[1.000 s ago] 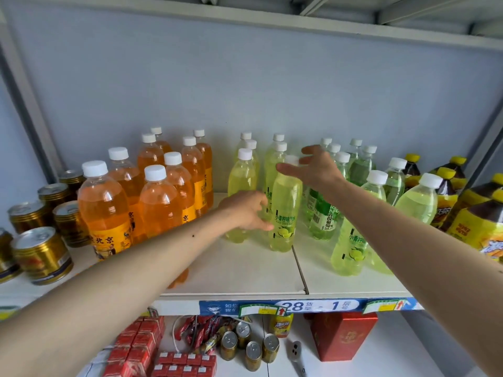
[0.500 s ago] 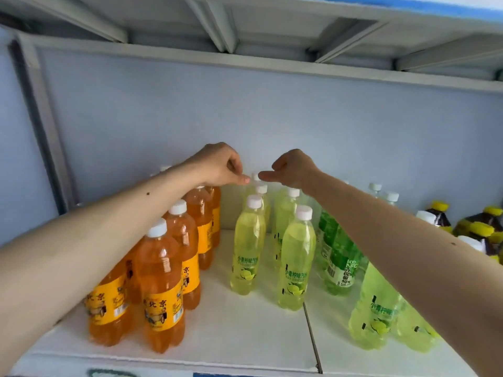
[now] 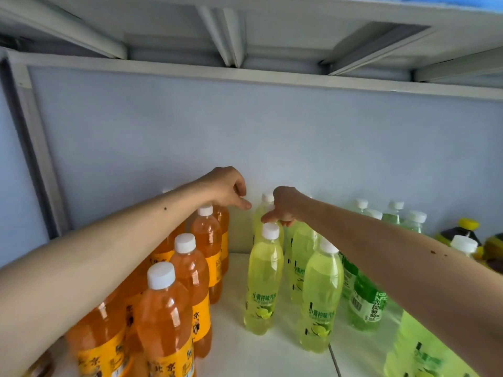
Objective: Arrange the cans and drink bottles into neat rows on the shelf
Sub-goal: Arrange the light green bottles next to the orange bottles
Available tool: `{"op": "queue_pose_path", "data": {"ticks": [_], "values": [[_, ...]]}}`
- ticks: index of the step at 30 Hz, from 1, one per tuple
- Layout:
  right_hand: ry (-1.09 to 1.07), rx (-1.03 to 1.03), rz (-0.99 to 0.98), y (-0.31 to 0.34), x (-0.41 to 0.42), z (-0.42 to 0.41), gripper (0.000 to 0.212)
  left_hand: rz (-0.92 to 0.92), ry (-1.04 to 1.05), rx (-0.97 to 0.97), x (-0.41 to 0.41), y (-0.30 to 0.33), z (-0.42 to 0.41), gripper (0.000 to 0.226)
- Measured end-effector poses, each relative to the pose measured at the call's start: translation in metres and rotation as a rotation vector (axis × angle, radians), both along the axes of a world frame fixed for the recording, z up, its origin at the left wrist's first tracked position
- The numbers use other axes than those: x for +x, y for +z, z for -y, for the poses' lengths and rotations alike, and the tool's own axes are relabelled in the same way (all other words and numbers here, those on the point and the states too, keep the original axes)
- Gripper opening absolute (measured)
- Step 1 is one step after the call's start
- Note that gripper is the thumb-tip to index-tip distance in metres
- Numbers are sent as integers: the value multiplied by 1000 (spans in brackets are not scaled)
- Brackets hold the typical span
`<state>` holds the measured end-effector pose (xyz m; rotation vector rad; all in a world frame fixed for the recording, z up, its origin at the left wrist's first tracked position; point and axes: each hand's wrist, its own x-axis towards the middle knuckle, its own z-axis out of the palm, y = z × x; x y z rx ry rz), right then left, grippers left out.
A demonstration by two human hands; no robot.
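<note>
While both hands reached deep into the shelf (image 3: 272, 357), the right hand (image 3: 285, 204) pinched the neck of a rear lime bottle (image 3: 292, 238), upright, directly beneath it. Left hand (image 3: 227, 190), loosely curled and empty, hovered beside the orange bottles (image 3: 206, 240), farther from that lime row.

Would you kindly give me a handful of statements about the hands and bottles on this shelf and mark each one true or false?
1. The orange bottles stand left of the yellow-green bottles. True.
2. The right hand reaches among the orange bottles. False: it is at the tops of the yellow-green bottles near the back wall.
3. All bottle caps in view are white. False: a dark bottle at far right has a yellow cap.
4. The left hand is above the rear orange bottles. True.
5. The front yellow-green bottle lies on its side. False: it stands upright.
</note>
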<state>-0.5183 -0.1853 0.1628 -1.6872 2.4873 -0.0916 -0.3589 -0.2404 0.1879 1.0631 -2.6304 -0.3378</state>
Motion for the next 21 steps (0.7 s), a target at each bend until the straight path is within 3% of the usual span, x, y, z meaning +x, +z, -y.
{"op": "queue_pose_path", "data": {"ticks": [4,10,13,16,21], "values": [[5,-51,75,21,1,0,39,-26,-70,66,-1,6,10,53],[71,-279,291,67,2,-5,30,-146,-165,340,-4,8,24,74],[91,-332,352,77,6,-3,27,-232,-190,345,-8,8,29,70],[82,-417,419,78,9,2,38,-301,-179,315,-11,9,33,64],[64,-401,388,77,14,9,44,-278,-185,336,-11,10,40,57]]}}
